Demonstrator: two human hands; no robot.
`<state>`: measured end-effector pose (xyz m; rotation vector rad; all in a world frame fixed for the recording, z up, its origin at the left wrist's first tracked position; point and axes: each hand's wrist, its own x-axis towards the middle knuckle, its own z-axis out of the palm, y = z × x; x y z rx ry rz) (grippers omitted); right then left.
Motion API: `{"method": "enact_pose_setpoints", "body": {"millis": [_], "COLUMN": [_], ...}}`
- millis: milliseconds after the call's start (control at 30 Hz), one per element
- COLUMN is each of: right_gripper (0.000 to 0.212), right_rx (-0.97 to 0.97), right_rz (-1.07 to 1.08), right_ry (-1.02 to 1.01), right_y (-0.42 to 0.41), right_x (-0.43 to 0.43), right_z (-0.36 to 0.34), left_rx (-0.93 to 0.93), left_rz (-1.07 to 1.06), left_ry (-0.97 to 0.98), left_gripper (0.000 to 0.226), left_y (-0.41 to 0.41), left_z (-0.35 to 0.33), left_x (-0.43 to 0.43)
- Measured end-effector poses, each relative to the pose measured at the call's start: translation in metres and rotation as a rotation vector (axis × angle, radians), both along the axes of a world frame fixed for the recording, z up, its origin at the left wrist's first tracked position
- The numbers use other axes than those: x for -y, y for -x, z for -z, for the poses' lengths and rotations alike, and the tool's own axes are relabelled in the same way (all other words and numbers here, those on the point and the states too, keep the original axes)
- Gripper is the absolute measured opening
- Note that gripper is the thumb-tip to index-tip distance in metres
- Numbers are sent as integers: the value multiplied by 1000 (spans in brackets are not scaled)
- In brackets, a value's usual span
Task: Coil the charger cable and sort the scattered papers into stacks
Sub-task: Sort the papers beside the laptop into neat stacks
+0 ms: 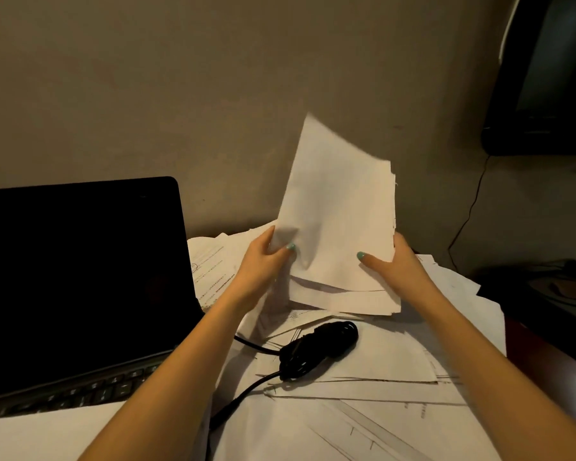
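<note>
Both hands are gripping a sheaf of white papers [340, 207] by its lower edge, the left hand [263, 261] pinching the left corner with thumb in front and the right hand [401, 261] clasping the right side, holding it upright and tilted above the table. Below it, more loose sheets [363, 410] are lying spread across the table, and the black charger cable [316, 347] is resting on them in a bundled coil, one end trailing toward the open laptop [80, 277] at the left.
</note>
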<state>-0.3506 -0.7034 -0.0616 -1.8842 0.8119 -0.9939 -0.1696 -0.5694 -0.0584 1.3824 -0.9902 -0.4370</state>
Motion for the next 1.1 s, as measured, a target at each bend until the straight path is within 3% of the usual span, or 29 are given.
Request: {"method": "enact_pose_setpoints", "body": {"millis": [200, 333, 600, 767, 867, 1000, 1100], "right_gripper": [30, 2, 19, 33, 40, 57, 41], "right_rx": [229, 395, 556, 632, 595, 502, 480], "right_rz": [15, 42, -102, -8, 11, 23, 6], "right_ry": [-181, -122, -88, -106, -38, -40, -154], "right_y": [1, 8, 4, 0, -3, -6, -7], "right_x": [1, 3, -6, -10, -13, -15, -11], "right_z": [-8, -17, -23, -20, -15, -4, 5], "left_rx": [-173, -260, -174, -116, -95, -147, -139], "left_rz": [97, 149, 88, -25, -64, -55, -24], "left_ry": [186, 202, 205, 302, 283, 181, 89], "left_gripper": [27, 25, 34, 26, 7, 6, 6], "left_y": [4, 9, 14, 16, 21, 17, 13], "left_z": [-20, -25, -31, -35, -34, -16, -1], "left_x": [-8, -6, -4, -2, 1, 1, -1]}}
